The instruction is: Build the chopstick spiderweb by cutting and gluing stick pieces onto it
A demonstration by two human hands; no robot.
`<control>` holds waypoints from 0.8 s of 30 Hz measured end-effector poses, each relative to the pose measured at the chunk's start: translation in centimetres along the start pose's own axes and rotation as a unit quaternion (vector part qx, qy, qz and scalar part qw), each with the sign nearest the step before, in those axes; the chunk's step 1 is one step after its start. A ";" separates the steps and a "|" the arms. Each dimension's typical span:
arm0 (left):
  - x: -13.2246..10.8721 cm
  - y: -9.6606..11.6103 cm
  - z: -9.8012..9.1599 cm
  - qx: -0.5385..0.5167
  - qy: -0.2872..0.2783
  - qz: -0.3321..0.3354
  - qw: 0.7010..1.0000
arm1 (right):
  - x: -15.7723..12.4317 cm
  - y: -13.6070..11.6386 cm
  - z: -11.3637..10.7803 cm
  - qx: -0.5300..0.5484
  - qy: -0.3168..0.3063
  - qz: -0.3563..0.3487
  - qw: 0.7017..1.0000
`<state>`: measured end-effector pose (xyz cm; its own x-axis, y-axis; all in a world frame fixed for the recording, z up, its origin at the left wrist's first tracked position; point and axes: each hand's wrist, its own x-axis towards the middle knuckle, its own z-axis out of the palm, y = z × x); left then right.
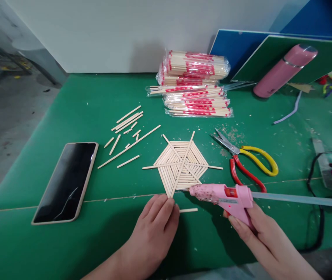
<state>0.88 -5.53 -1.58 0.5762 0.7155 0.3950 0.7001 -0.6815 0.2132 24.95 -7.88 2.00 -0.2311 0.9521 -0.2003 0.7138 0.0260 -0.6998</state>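
Note:
In the head view, a hexagonal web of wooden chopsticks (pixel 194 155) lies flat on the table, with crossing sticks jutting past its rim. My left hand (pixel 157 229) pinches the near end of one crossing stick. A short cut chopstick (pixel 188 210) shows just right of those fingers; whether they touch it I cannot tell. My right hand (pixel 259 229) is wrapped round the handle of a pink glue gun (pixel 221 194). Its nozzle points left, close to the web's near edge. A long clear glue stick (pixel 294 198) runs out of the gun's back.
Loose cut chopsticks (pixel 129 147) lie left of the web, beyond a phone (pixel 65 182). Red-and-yellow-handled scissors (pixel 238 151) rest open at the right. Wrapped chopstick packs (pixel 196 85) are piled behind, near a pink flask (pixel 285 72). A black cable (pixel 310 182) curls at far right.

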 end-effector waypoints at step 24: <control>0.0 0.0 -0.2 -0.004 -0.011 0.000 1.000 | -0.3 0.2 -0.6 -0.002 0.002 0.003 1.000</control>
<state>0.79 -5.58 -1.42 0.5861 0.7184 0.3748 0.6961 -0.6831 0.2209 25.54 -7.97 2.29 -0.2231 0.9537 -0.2017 0.7186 0.0211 -0.6951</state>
